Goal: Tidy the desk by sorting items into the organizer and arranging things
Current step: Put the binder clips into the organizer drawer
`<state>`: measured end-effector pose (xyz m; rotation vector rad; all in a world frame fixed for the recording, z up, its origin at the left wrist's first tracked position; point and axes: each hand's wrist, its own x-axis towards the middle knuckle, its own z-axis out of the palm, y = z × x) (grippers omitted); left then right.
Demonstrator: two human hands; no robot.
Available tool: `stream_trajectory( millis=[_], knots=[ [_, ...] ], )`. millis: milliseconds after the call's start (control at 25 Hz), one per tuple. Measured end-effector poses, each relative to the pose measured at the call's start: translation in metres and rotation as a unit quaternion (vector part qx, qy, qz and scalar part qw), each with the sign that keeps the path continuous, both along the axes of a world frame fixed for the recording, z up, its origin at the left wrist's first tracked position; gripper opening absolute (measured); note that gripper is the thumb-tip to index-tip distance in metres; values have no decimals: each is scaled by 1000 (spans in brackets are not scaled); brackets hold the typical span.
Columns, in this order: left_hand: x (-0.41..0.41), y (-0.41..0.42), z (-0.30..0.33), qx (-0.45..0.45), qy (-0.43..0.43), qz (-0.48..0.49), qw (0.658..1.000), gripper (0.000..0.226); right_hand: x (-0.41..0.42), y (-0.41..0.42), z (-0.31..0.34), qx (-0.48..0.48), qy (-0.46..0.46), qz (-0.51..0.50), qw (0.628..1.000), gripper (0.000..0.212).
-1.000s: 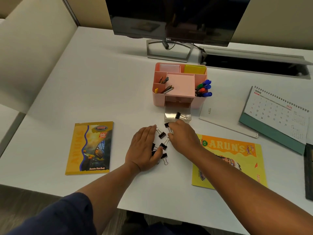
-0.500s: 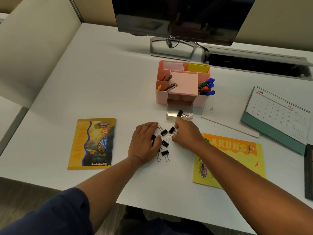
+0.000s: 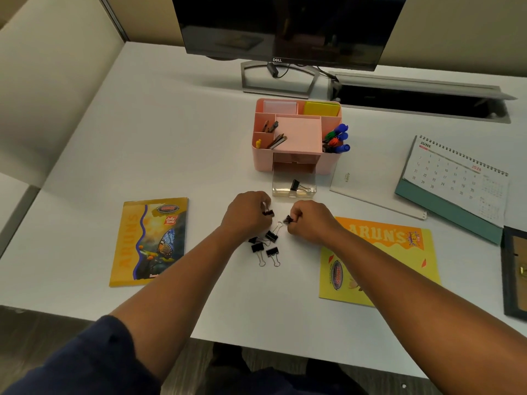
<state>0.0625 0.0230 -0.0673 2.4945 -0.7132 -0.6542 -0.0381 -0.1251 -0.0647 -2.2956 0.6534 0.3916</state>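
Pinching a black binder clip (image 3: pixel 268 212) in curled fingers, the left hand (image 3: pixel 247 213) sits over the white desk (image 3: pixel 176 132), just in front of the clear drawer (image 3: pixel 293 189). The right hand (image 3: pixel 309 220) likewise has its fingers curled, clamped on a second clip (image 3: pixel 287 219) at the fingertips. Both hands are close together, not touching. Between and below them, four loose clips (image 3: pixel 266 246) lie in a small cluster on the desk surface, wire handles pointing various ways. The clear drawer is pulled out from the pink organizer (image 3: pixel 296 138) and holds one clip (image 3: pixel 296 185). Organizer compartments: pencils at left, coloured markers (image 3: pixel 336 139) at right, a yellow pad (image 3: pixel 321 108) at the back right. A yellow notebook with a butterfly cover (image 3: pixel 149 240) lies flat to the left of the hands; a second yellow notebook (image 3: pixel 382 260) lies to the right, partly under the right forearm. A desk calendar (image 3: pixel 456 183) is further right. A monitor (image 3: pixel 285 27) stands behind the organizer.
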Motion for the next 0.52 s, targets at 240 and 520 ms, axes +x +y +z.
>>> stream_trajectory(
  millis=[240,520],
  knots=[
    [-8,-2,0,36,-115,-98,988,12,-11,-4,3,80,-43,-43,995,17],
    [-20,-4,20,-238,155,136,949,11,-19,7,9,367,-69,-274,886,12]
  ],
)
